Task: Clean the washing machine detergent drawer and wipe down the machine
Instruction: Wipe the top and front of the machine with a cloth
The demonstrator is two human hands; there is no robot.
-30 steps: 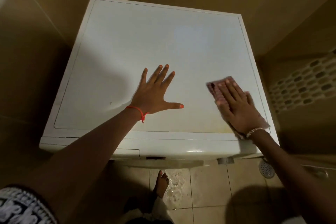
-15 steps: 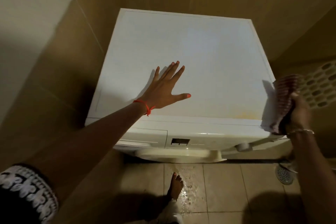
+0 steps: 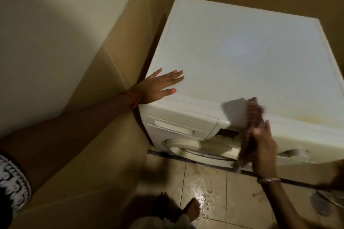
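The white front-loading washing machine (image 3: 242, 57) fills the view from 12 round to 4 o'clock, set into a corner of tan tiled wall (image 3: 119, 57). The left hand (image 3: 158, 87), a red thread bracelet (image 3: 133, 101) at its wrist, lies flat on the lid at the lid's 8 o'clock corner. Its fingers are straight and spread, grasping nothing and seemingly just bracing.

The right hand (image 3: 264, 147), at 4 o'clock in the view, has the reddish-brown checked cloth (image 3: 253, 115) against its palm. The cloth stands nearly edge-on in front of the control panel, its top rising past the lid's front edge. The fingers look extended, but motion blur hides whether the thumb pinches the cloth or the hand only presses it flat (I cannot tell which).

The white rectangular detergent drawer (image 3: 178, 126) sits closed in the front panel at the machine's 7 o'clock. It is directly below the left hand and well apart from the cloth. The dark display window (image 3: 228, 134) lies between them, and the round door rim (image 3: 195, 147) is beneath.

The step in hand looks like the wipe-down, now turning from the lid to the front face. A yellowish stain shows on the lid just above the cloth, at about 1 o'clock from it. The next move probably calls for firm, flat pressure leftward across the panel toward the drawer. The beige floor tiles (image 3: 202, 191) at 6 o'clock gleam wet beside a bare foot (image 3: 192, 208), so footing needs care.
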